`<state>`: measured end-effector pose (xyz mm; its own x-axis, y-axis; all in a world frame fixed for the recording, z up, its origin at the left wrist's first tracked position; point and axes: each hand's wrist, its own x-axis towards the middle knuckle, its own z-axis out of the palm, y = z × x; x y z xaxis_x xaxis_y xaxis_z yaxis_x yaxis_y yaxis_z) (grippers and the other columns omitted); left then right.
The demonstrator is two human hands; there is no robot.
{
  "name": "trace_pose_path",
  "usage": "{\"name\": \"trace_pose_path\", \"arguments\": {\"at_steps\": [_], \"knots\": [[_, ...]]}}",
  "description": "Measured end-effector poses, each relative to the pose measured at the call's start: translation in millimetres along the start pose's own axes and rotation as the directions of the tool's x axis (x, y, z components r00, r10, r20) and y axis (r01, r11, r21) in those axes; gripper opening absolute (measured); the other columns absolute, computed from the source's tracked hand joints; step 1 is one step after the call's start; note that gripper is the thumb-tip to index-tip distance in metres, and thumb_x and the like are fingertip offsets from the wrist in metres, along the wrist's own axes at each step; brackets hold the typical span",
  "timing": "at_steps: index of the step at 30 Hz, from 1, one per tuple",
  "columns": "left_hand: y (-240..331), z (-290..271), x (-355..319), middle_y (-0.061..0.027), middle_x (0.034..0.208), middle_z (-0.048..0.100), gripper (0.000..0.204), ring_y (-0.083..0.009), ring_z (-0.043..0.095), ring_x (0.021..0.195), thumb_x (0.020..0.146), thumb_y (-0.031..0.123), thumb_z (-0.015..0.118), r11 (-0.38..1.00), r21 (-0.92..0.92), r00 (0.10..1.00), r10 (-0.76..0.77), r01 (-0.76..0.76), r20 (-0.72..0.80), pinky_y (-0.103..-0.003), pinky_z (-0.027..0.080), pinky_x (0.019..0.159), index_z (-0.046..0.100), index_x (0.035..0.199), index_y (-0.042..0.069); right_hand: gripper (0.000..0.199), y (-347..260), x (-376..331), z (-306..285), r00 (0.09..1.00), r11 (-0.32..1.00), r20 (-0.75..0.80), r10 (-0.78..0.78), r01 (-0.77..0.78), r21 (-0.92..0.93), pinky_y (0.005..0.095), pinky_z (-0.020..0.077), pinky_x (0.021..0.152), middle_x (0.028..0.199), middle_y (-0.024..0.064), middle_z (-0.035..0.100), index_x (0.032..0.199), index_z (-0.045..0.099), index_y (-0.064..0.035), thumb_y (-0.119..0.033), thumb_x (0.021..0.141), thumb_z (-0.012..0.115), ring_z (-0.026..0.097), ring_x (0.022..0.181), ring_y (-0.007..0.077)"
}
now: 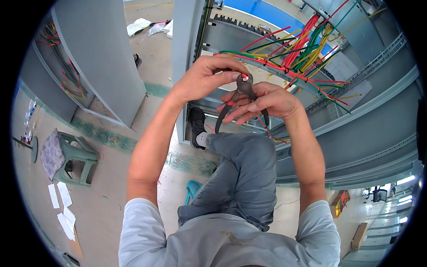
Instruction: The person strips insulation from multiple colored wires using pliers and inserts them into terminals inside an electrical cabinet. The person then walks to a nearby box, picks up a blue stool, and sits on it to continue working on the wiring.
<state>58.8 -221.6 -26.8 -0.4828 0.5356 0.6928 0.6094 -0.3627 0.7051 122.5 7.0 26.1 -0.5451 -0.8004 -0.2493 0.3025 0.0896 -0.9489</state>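
Observation:
Between the thumb and forefinger of my left hand (208,76), a red wire (244,75) is pinched near its end. My right hand (272,101) holds dark end-cutting pliers (243,88), whose rounded head points up at the wire's end. The handles of the pliers are spread apart, with my right fingers between and around them. The wire's tip sits at the jaws; whether they bite on it cannot be made out. Just beyond both hands, a tied bundle of red, green and yellow wires (293,62) runs along the metal cabinet frame (186,40).
Grey cabinet panels (104,58) stand at the left, and a curved-looking grey panel (356,147) lies to the right. A green stool (80,155) with a cushion is on the floor near white paper sheets (66,209). A blue plastic object (192,190) shows beside my leg.

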Motion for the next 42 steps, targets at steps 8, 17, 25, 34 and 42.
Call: {"name": "trace_pose_path", "arguments": {"at_steps": [8,17,25,34,42], "knots": [[-2.6,-5.4,-1.1,-0.0067,0.104,0.071,0.018,-0.0172,0.065,0.1,0.097,0.005,0.065,0.999,-0.043,0.998,-0.02,0.023,0.053,-0.032,0.052,0.089,0.074,0.112,0.001,0.072,-0.8,5.0,-5.1,0.999,0.999,0.034,-0.008,0.009,-0.031,0.0487,0.0519,0.105,0.15,0.0348,0.042,0.149,0.035,0.0144,-0.007,0.085,0.061,0.05,0.136,0.0491],[-7.5,-8.2,-2.5,-0.0083,0.106,0.071,0.018,-0.0198,0.063,0.101,0.094,0.002,0.065,0.999,-0.033,0.997,0.007,-0.005,0.073,-0.034,0.05,0.092,0.072,0.111,-0.002,0.061,4.7,12.8,-13.7,0.993,0.999,0.109,0.053,-0.053,-0.007,0.0479,0.0535,0.103,0.146,0.0296,0.049,0.148,0.04,0.0103,-0.013,0.095,0.061,0.057,0.131,0.0431],[-8.8,-12.0,-2.6,-0.0099,0.108,0.071,0.022,-0.0205,0.064,0.103,0.095,0.002,0.065,0.999,-0.04,0.996,-0.006,0.01,0.087,-0.034,0.052,0.092,0.072,0.115,-0.002,0.063,4.9,15.3,-13.4,0.996,0.998,0.084,0.022,-0.017,-0.066,0.0512,0.0532,0.103,0.144,0.0393,0.045,0.147,0.037,0.0143,-0.024,0.101,0.055,0.056,0.129,0.0491],[-11.6,-12.5,-5.8,-0.0106,0.109,0.071,0.021,-0.0197,0.065,0.104,0.096,0.004,0.066,0.998,-0.058,0.998,-0.017,0.02,0.059,-0.033,0.052,0.093,0.072,0.115,-0.002,0.063,11.7,17.0,-11.3,0.999,0.996,0.047,-0.027,0.031,-0.086,0.0463,0.0526,0.105,0.136,0.0313,0.056,0.142,0.043,0.0144,-0.033,0.104,0.057,0.064,0.121,0.0379],[-14.2,-10.7,-6.7,-0.0099,0.11,0.07,0.02,-0.0183,0.065,0.104,0.097,0.005,0.066,0.997,-0.075,0.999,0.0,0.004,0.046,-0.033,0.052,0.093,0.072,0.114,-0.002,0.064,19.4,18.2,-8.1,0.998,0.993,-0.005,-0.066,0.065,-0.1,0.0461,0.0513,0.106,0.129,0.0301,0.062,0.139,0.046,0.0151,-0.036,0.103,0.059,0.066,0.118,0.0372]]}}
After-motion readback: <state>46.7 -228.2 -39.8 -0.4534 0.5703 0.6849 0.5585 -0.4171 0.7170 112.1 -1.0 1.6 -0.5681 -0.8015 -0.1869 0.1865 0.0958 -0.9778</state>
